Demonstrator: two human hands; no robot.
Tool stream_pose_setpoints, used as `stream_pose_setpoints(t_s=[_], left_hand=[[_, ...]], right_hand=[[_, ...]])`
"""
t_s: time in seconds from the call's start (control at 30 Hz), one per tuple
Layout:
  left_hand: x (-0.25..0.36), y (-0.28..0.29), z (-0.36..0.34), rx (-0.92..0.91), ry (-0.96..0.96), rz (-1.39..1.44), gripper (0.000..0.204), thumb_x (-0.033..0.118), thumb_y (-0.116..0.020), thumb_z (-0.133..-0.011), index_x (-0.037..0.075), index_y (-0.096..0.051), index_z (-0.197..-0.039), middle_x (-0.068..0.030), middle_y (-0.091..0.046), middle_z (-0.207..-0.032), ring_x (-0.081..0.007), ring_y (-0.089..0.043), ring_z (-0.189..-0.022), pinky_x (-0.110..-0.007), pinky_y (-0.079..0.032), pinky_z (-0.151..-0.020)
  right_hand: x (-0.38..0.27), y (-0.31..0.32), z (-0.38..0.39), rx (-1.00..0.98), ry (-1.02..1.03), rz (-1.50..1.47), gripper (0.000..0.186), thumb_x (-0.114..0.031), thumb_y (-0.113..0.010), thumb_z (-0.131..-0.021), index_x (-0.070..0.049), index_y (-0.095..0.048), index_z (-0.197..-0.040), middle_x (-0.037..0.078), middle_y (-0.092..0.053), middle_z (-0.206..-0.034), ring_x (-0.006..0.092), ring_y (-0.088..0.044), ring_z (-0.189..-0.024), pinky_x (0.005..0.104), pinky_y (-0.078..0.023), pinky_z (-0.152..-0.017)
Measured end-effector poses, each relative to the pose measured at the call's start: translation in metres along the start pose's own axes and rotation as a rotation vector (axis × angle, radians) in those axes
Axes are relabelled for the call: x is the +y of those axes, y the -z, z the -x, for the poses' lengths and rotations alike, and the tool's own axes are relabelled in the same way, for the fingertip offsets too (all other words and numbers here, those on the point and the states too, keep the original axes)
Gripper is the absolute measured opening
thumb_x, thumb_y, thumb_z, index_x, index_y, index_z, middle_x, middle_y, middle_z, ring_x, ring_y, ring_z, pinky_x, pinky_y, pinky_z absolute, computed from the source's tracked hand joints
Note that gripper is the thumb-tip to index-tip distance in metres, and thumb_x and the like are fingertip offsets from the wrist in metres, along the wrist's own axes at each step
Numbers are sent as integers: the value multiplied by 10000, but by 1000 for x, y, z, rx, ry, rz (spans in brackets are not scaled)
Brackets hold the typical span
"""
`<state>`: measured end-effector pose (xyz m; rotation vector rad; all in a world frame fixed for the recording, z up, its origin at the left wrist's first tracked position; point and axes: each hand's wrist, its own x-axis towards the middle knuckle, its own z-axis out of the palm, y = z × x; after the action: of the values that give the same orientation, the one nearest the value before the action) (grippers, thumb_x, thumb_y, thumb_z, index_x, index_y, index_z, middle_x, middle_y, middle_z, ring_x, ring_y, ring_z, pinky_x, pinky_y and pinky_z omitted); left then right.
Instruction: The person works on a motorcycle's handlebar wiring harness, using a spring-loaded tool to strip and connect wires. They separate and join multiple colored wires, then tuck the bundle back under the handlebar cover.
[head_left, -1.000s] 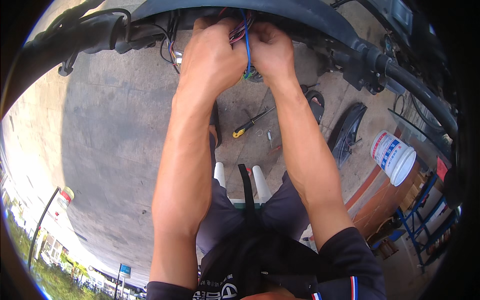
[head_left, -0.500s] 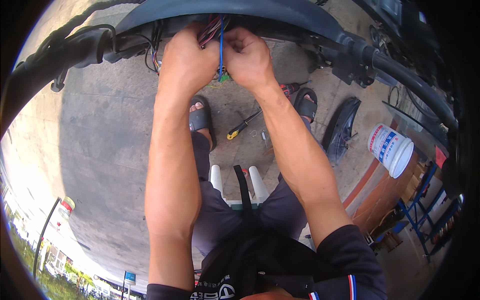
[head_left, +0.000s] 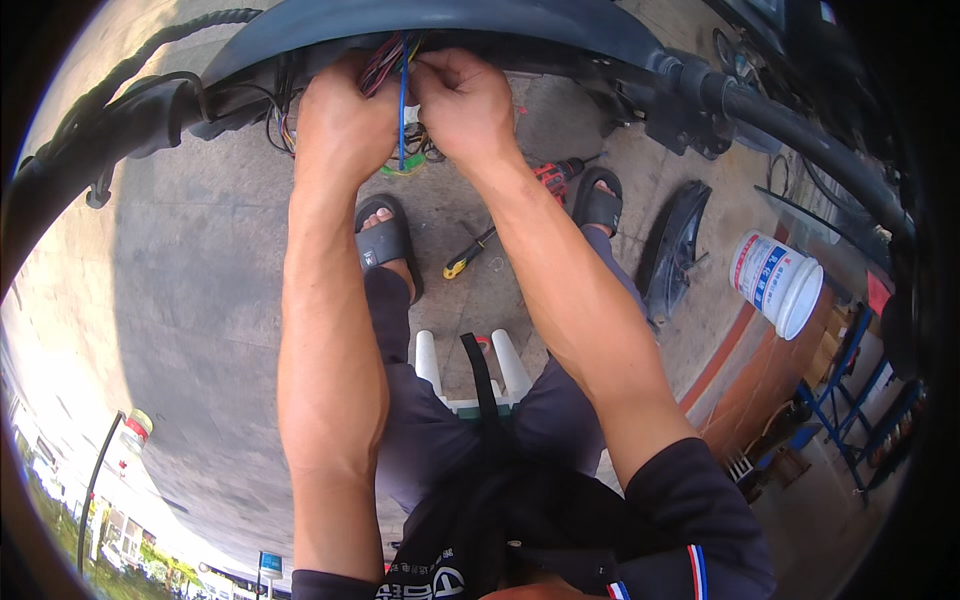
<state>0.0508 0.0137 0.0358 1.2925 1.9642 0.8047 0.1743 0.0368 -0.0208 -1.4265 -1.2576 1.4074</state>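
Under the dark curved body panel (head_left: 440, 20) of a vehicle, my two hands work close together. My left hand (head_left: 348, 115) is closed around a bundle of thin multicoloured wires (head_left: 383, 66); its fingertips are hidden behind the palm. Right beside it, my right hand (head_left: 468, 108) is closed in a pinch, thumb and forefinger together by the wires, and what it grips is hidden. A stiff blue strand (head_left: 403, 125) hangs straight down between the hands. Below them show a small white piece (head_left: 411, 115) and a bright green piece (head_left: 402, 166) among dark wires.
On the ground lie a yellow-and-black screwdriver (head_left: 468, 256), a red-and-black power drill (head_left: 552, 178) and a curved black plastic part (head_left: 678, 250). A white bucket (head_left: 778, 285) is at right. Black bars (head_left: 815, 150) flank the panel. A white stool (head_left: 427, 360) sits between my legs.
The whole view has shifted slightly, so hands and panel sit further left in it. More of the drill, the green piece and a white piece now shows. Both hands stay at the wires.
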Motion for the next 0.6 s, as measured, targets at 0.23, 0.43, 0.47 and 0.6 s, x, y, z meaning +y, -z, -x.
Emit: stream_pose_setpoints(t_s=[0.23,0.43,0.47,0.6], left_hand=[[3,-2,4,24,3,14,409,285,-621,-841,-33,-714,-1081,-294,-704,-1008,-439,-683,-1010,-446,-532,-887],[-4,-2,-2,-12,70,269,396,279,-589,-899,-58,-713,-1066,-220,-716,-955,-292,-673,-926,-359,-505,-837],[-5,-2,-4,-3,100,329,368,254,-583,-921,-62,-712,-1059,-168,-709,-924,-226,-638,-864,-325,-488,-785],[-14,-6,-12,81,253,551,352,211,-529,-980,-81,-697,-1079,-133,-719,-971,-163,-631,-857,-289,-484,-776]], right_hand=[[6,-5,-2,-48,-39,-120,202,-111,-619,-930,3,-735,-1050,89,-725,-805,99,-636,-709,277,-500,-643],[-2,7,-4,-132,-35,-5,198,-60,-566,-967,-1,-715,-1084,-6,-627,-731,56,-519,-601,237,-401,-524],[-3,5,-4,-105,-33,-31,194,-58,-571,-964,-2,-715,-1081,-5,-628,-730,57,-521,-600,238,-401,-522],[-4,1,-3,-87,32,58,181,-68,-593,-958,-14,-716,-1079,1,-652,-748,47,-530,-607,233,-419,-539]])
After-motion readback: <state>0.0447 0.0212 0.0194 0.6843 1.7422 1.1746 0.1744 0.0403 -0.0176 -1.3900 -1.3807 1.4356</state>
